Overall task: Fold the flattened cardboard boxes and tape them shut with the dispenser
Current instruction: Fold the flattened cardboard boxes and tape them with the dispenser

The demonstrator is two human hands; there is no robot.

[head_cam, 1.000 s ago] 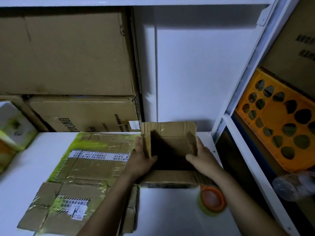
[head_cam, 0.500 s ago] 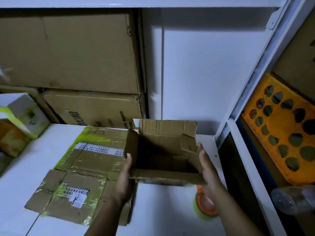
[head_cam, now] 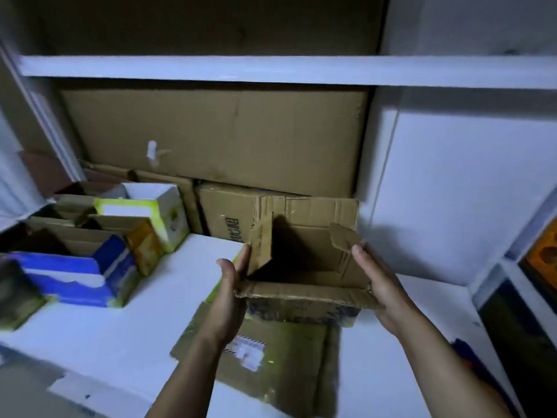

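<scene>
An opened brown cardboard box [head_cam: 304, 292] is held up above the white table [head_cam: 126, 321], its top flaps standing open and its inside dark. My left hand [head_cam: 230, 292] presses flat against its left side, fingers up by the left flap. My right hand [head_cam: 381, 285] holds its right side, thumb near the small right flap. Under the box lies a flattened cardboard box [head_cam: 271, 354] with yellow-green tape and a white label. A blurred orange and blue shape [head_cam: 465, 356] shows behind my right forearm; I cannot tell whether it is the tape dispenser.
Several folded boxes stand at the left: a blue and white one [head_cam: 75, 277], a small orange one [head_cam: 144, 245] and a white and yellow one [head_cam: 153, 212]. Big brown cartons [head_cam: 217, 137] fill the shelf behind. A white shelf board [head_cam: 271, 69] runs overhead. An orange crate [head_cam: 542, 254] sits at the right.
The box has been lifted off the table and carried leftward with both hands on its sides. The view has swung left, bringing the finished boxes into sight and hiding the tape roll.
</scene>
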